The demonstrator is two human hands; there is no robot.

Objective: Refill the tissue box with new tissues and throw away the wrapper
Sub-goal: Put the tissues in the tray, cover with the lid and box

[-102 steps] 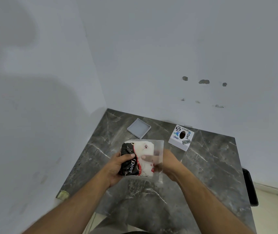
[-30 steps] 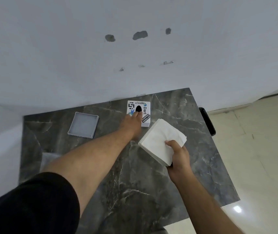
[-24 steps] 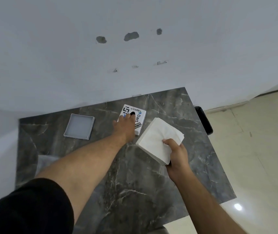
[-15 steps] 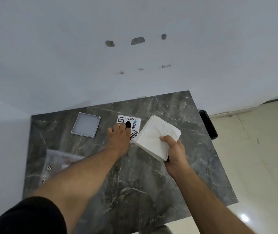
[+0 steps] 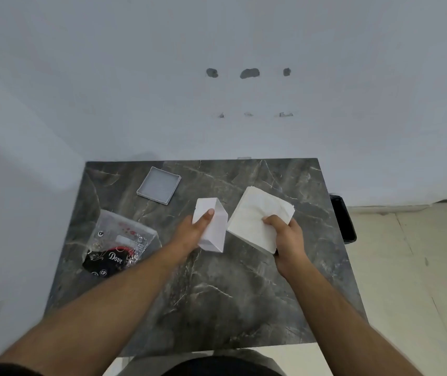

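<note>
My left hand (image 5: 195,229) grips the white tissue box (image 5: 215,226) above the middle of the dark marble table (image 5: 233,294). The box is tipped so its open underside faces up and right; its printed face is hidden. My right hand (image 5: 285,234) holds a thick stack of white tissues (image 5: 260,216) just right of the box, the stack's left edge almost touching it. The clear plastic wrapper (image 5: 119,244) with black "Dove" print lies flat on the table's left side.
A flat grey square lid (image 5: 159,185) lies at the back left of the table. A black object (image 5: 342,218) sits beyond the table's right edge, above the cream tiled floor (image 5: 412,267). A pale wall rises behind and to the left.
My left hand has lifted the tissue box off the table and turned it over, bringing it nearer. The tissue stack stays in my right hand. The camera now shows the wrapper at left.
</note>
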